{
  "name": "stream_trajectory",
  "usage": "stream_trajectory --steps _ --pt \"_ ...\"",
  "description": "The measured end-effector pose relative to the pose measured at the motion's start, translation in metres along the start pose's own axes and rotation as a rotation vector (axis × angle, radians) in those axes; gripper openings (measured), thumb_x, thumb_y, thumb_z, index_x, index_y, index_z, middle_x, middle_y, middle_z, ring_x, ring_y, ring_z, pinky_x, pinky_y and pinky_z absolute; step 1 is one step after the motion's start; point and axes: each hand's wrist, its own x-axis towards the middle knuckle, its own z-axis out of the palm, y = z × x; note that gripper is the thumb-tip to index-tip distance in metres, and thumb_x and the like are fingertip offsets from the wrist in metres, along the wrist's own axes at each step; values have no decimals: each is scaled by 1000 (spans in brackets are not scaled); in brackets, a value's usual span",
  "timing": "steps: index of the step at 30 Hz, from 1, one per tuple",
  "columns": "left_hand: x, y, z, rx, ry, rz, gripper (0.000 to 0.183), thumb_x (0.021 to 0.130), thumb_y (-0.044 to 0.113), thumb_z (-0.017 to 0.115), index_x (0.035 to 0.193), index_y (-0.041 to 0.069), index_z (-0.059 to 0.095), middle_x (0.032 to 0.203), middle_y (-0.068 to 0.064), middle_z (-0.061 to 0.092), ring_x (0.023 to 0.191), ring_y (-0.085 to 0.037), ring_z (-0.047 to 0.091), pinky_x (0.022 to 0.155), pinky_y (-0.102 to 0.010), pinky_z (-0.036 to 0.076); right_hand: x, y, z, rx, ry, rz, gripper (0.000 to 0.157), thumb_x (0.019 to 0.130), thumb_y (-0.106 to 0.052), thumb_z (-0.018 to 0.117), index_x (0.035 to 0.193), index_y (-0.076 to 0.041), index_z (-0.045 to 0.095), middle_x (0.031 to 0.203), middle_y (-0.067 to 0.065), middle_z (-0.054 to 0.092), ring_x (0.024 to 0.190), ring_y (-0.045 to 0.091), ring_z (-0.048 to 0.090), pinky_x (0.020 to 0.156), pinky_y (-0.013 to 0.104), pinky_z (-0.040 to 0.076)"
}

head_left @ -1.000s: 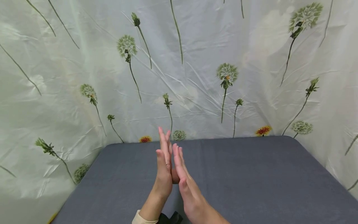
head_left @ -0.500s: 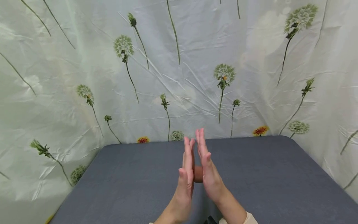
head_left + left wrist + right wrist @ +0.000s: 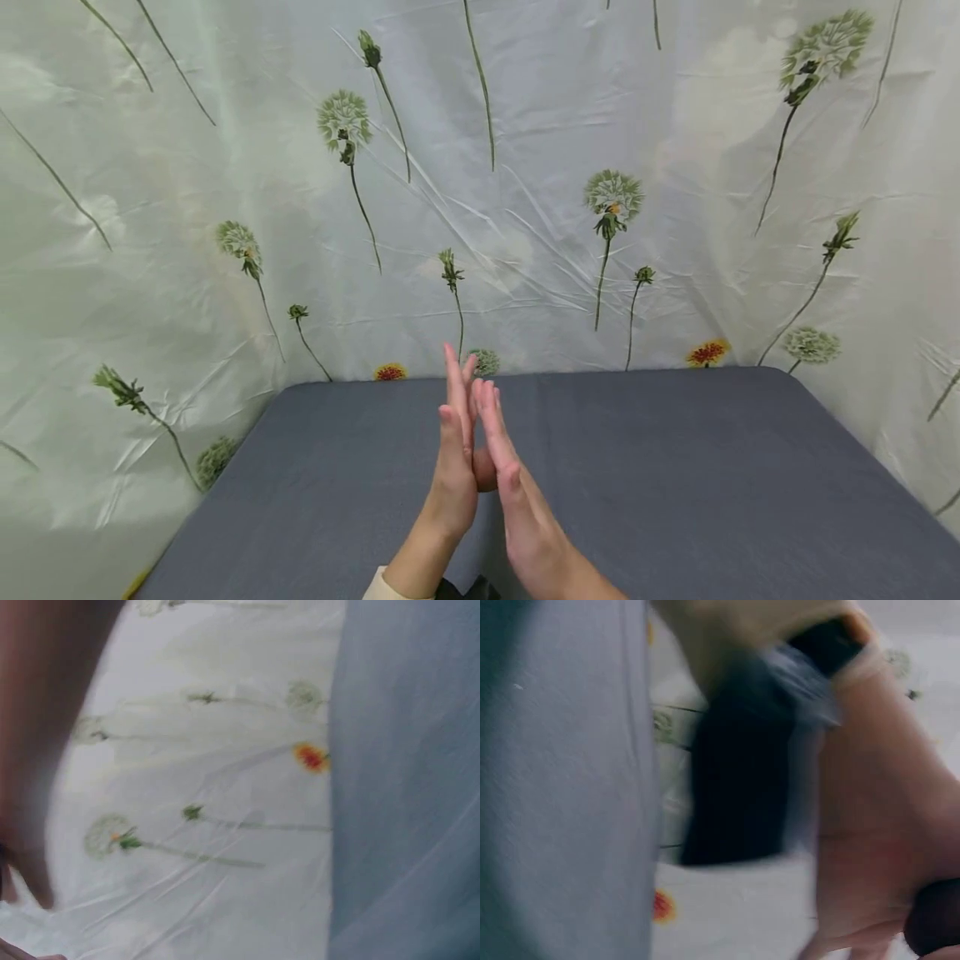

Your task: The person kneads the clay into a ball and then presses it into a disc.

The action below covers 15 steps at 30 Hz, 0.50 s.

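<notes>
Brown ball (image 3: 485, 471) between left hand (image 3: 453, 471) and right hand (image 3: 528, 521)
On my remote feed I see both straight-fingered, palms against it, above the grey tabletop (image 3: 712, 483)

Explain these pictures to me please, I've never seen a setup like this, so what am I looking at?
There's no robot, just a person's left hand and right hand, both bare. Palms facing, fingers straight, they hold a brown rounded object (material unclear) between them, apparently raised above a wide gray cloth-like tabletop. The large picture is filmed from the person's head, looking forward and down. The other two are filmed from the wrists: the left one, blurry, mostly catches a shiny white flower-printed curtain; the right one looks across at the left hand and a cream fabric sleeve.
</notes>
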Motion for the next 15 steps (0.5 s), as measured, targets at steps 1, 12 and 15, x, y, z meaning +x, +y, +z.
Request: stream_trajectory --steps 1,12,15 --pt "-2 -4 6 1 -18 -2 70 109 70 4 169 41 -18 183 -2 -6 169 -32 0 129 -73 3 0 -5 -4 -12 17 -17 61 117 -46 2 174 -25 -8 183 -1 -10 167 11 -18 128 62 -16" --pt "-24 10 38 124 -126 191 64 115 54 0 171 30 -17 182 1 -10 169 -24 -11 118 -83 -9 9 -18 -38 33 94 98 64 111 -60 -6 171 -39 -10 183 -7 -3 169 21 -9 130 16 8" --pt "-18 21 26 102 -74 190 69 111 65 1 170 35 -18 182 5 -12 168 -21 -17 117 -82 -15 8 -8 -25 50 39 102 62 113 -54 -7 172 -34 -13 182 -6 -6 168 14 -9 123 6 10"
